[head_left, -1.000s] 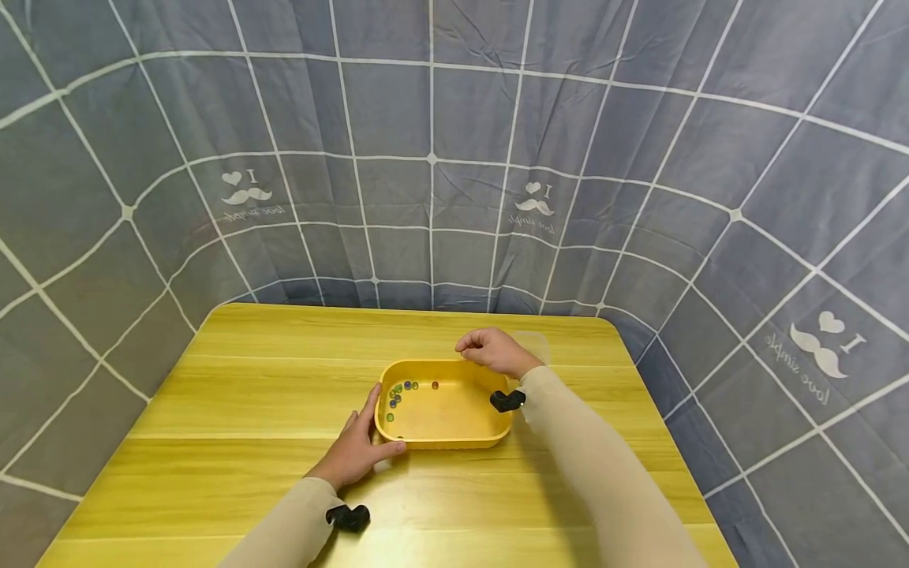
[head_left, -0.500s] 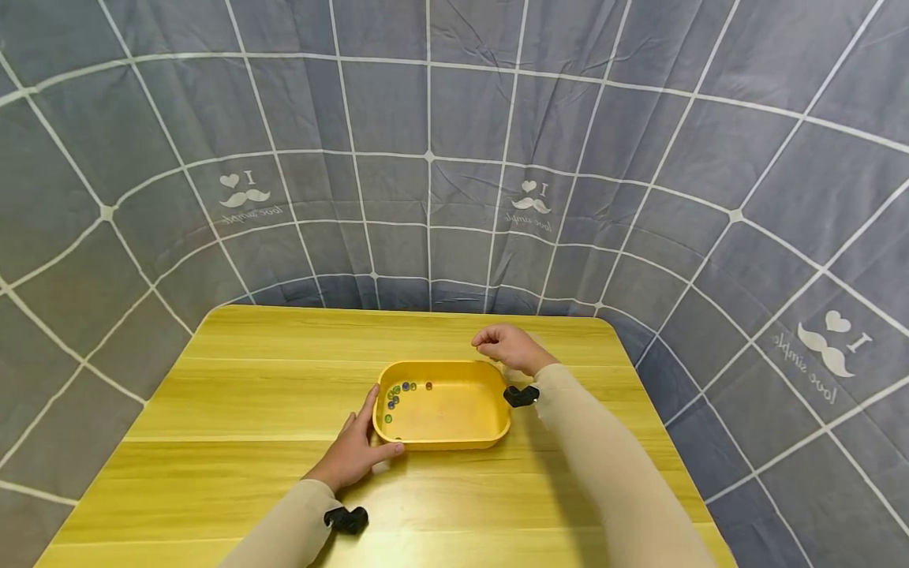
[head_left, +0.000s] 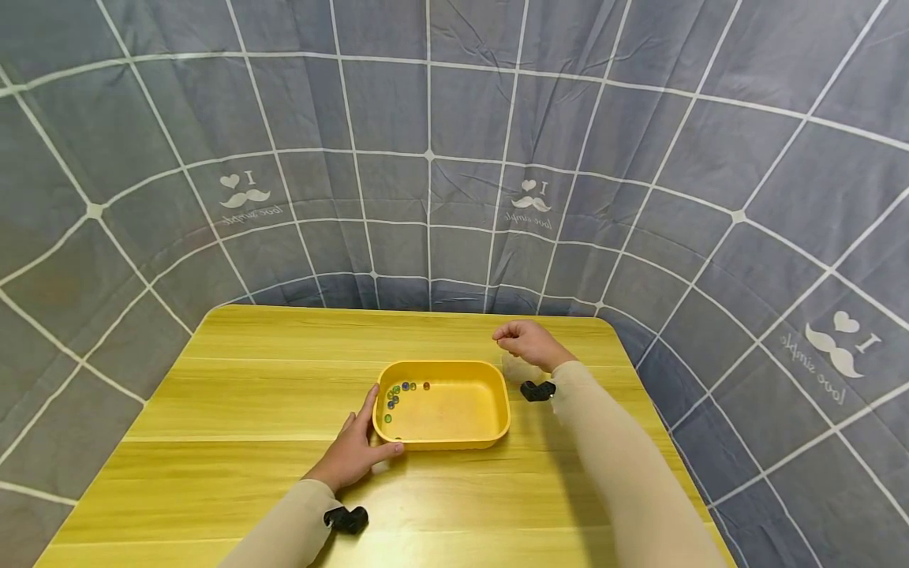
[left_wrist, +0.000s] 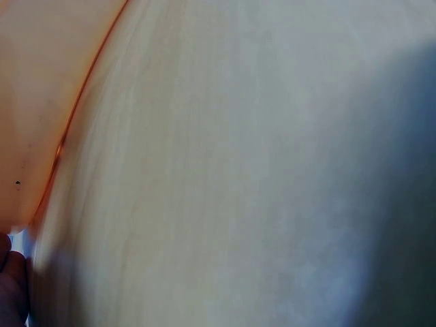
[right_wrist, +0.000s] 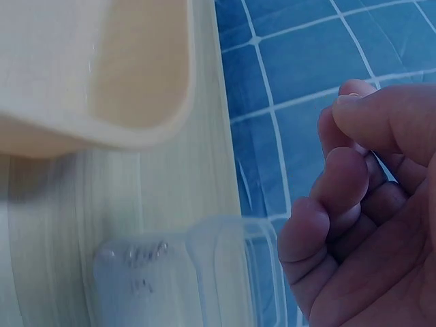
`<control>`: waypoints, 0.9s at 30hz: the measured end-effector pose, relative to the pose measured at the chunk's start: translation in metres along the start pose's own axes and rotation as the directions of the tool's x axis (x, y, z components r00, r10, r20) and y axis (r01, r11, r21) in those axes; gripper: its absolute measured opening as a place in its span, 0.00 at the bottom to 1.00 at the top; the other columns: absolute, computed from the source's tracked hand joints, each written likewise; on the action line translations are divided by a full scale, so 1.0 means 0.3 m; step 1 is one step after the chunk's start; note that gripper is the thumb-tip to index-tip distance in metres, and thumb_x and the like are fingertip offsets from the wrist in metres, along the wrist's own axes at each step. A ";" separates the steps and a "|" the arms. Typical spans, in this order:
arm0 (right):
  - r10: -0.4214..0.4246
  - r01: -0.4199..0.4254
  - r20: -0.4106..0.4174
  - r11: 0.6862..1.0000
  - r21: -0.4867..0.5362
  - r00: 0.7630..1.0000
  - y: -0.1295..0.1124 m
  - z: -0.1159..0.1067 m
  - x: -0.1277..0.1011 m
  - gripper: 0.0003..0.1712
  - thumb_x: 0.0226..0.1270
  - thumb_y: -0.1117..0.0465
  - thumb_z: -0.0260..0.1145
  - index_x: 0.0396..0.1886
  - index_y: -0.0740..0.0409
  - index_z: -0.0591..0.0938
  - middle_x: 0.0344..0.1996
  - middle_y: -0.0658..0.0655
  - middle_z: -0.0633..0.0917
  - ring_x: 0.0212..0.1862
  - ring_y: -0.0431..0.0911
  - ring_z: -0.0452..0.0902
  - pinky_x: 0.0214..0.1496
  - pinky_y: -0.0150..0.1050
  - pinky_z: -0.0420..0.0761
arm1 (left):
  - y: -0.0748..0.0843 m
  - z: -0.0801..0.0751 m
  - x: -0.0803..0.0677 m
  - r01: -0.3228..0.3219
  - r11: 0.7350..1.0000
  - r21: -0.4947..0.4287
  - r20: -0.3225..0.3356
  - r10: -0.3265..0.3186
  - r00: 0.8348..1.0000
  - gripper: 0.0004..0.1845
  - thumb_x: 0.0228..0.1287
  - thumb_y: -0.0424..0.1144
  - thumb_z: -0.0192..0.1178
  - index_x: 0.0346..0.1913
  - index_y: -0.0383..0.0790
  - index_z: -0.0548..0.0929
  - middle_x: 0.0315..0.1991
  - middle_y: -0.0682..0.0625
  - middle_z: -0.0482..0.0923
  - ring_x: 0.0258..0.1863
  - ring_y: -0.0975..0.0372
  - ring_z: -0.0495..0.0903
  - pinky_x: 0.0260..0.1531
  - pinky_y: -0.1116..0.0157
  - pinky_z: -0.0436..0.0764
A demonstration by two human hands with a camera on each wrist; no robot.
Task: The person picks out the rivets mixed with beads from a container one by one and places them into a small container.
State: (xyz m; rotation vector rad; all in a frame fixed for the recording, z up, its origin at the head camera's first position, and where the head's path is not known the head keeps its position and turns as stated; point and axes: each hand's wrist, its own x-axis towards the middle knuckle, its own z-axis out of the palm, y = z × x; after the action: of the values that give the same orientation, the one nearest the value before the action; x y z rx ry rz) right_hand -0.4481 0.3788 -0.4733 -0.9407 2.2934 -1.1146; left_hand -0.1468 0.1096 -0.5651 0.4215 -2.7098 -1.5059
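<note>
A yellow plastic tray (head_left: 454, 446) sits on the wooden table. Several glass marbles (head_left: 394, 401), green and blue, lie along its left side, with a reddish marble (head_left: 427, 386) a little apart. My left hand (head_left: 351, 454) holds the tray's near left corner, thumb at the front rim and forefinger along the left side. Past the tray's far right corner is my right hand (head_left: 531, 345), above a clear plastic box (head_left: 517, 369). In the right wrist view, its fingers curl loosely with the thumb against the forefinger, and nothing shows between them. Small dark marbles (right_wrist: 146, 253) show in the box.
The wood-grain table (head_left: 270, 394) ends at a far edge just beyond the right hand. A grey checked curtain (head_left: 461, 197) surrounds it at the back and sides. A clear flap (right_wrist: 228, 272), possibly the lid, joins the box in the right wrist view.
My right hand has moved right and away from over the tray's far rim to above the clear box. The reddish marble has rolled slightly left. The left hand stays on the tray.
</note>
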 end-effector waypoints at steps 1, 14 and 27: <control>0.003 -0.003 -0.004 1.000 -0.004 1.000 0.003 -0.006 -0.001 0.13 0.80 0.62 0.62 0.55 0.63 0.86 0.52 0.65 0.87 0.39 0.44 0.77 0.50 0.48 0.84 | 0.002 0.000 0.000 0.004 1.000 0.002 0.000 -0.004 1.000 0.67 0.59 0.62 0.76 0.87 0.62 0.36 0.84 0.43 0.56 0.85 0.35 0.35 0.81 0.33 0.36; 0.063 -0.061 -0.033 0.997 0.048 0.997 0.057 -0.074 -0.002 0.15 0.81 0.62 0.61 0.57 0.66 0.84 0.56 0.71 0.84 0.43 0.55 0.79 0.53 0.54 0.83 | 0.026 0.000 0.003 0.032 0.999 0.000 0.000 -0.032 0.999 0.67 0.59 0.63 0.76 0.86 0.66 0.35 0.85 0.44 0.54 0.84 0.33 0.34 0.78 0.29 0.37; 0.086 -0.085 -0.040 0.995 0.048 0.995 0.099 -0.097 -0.006 0.18 0.82 0.64 0.59 0.62 0.71 0.81 0.58 0.73 0.83 0.38 0.49 0.75 0.56 0.59 0.82 | 0.029 0.004 0.003 0.034 0.999 0.008 -0.004 -0.034 0.999 0.67 0.59 0.63 0.76 0.87 0.65 0.35 0.85 0.43 0.54 0.84 0.33 0.34 0.79 0.30 0.38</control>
State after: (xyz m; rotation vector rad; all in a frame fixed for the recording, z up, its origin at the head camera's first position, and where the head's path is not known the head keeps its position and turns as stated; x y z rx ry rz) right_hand -0.4766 0.4085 -0.4798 -0.8010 2.3080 -1.1563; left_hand -0.1498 0.1146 -0.5586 0.4726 -2.7199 -1.5012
